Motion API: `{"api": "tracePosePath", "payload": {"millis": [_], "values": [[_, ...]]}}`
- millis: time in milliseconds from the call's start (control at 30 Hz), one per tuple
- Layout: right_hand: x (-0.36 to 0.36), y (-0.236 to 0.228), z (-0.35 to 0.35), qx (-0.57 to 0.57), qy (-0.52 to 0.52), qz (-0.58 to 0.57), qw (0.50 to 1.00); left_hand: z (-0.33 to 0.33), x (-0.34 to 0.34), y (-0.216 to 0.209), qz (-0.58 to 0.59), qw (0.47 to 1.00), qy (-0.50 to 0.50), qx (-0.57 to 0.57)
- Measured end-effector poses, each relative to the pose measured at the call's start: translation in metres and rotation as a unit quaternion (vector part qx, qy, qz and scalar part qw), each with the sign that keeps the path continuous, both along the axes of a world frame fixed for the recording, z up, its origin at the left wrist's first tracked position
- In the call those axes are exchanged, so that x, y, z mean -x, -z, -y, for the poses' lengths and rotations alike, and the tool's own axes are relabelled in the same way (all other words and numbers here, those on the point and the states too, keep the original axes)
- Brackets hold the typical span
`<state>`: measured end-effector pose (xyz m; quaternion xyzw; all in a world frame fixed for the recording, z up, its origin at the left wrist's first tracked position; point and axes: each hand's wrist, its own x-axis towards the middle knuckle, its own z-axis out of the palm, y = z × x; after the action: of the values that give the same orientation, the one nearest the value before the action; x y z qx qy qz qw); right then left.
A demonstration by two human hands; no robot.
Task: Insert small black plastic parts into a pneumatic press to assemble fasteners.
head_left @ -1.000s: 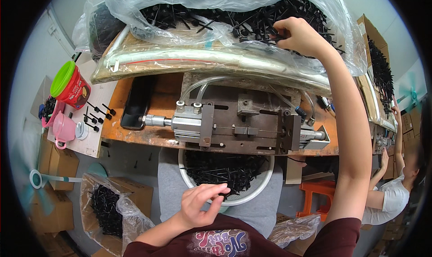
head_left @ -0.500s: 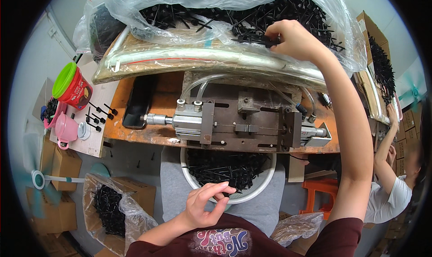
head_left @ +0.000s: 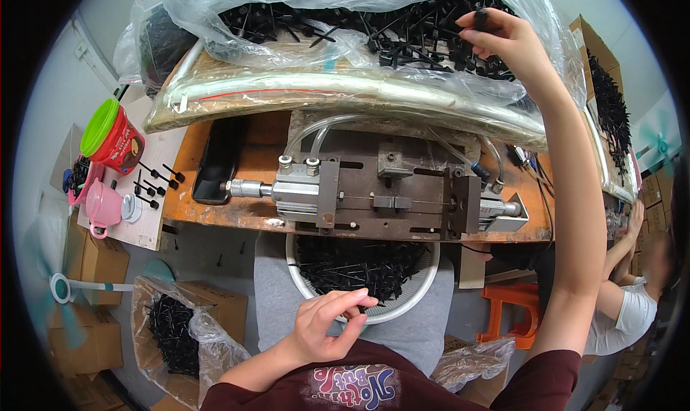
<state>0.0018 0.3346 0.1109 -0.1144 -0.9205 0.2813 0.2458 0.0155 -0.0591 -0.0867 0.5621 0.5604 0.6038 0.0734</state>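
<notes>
The right hand (head_left: 503, 40) is up over the big pile of black pins (head_left: 424, 26) in the clear plastic bag (head_left: 345, 87). Its thumb and finger are pinched on one black pin (head_left: 481, 19); I see its round dark end, but the rest is hard to make out. The hand covers part of the pile, and the top of the bag is cut off by the picture's edge. The left hand (head_left: 323, 328) is low down, by the near rim of the white basket (head_left: 433, 271), with its thumb and first finger close together. Something small and dark shows at their tips, but I cannot tell if the hand holds it or if it lies behind. More black pins fill the basket, and the far rim hides under the table (head_left: 259, 222). At the right, another person (head_left: 625, 317) is partly lost in the dark round edge.
</notes>
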Motion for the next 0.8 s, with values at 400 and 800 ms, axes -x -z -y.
{"api": "tracePosePath", "payload": {"millis": [400, 800], "values": [[-0.037, 0.04, 0.057, 0.36, -0.052, -0.243, 0.899, -0.062, 0.038, -0.066, -0.063, 0.988, -0.132, -0.05], [-0.019, 0.043, 0.051, 0.42, -0.1, -0.306, 0.848, -0.145, 0.054, -0.089, 0.077, 0.99, -0.097, -0.063]]}}
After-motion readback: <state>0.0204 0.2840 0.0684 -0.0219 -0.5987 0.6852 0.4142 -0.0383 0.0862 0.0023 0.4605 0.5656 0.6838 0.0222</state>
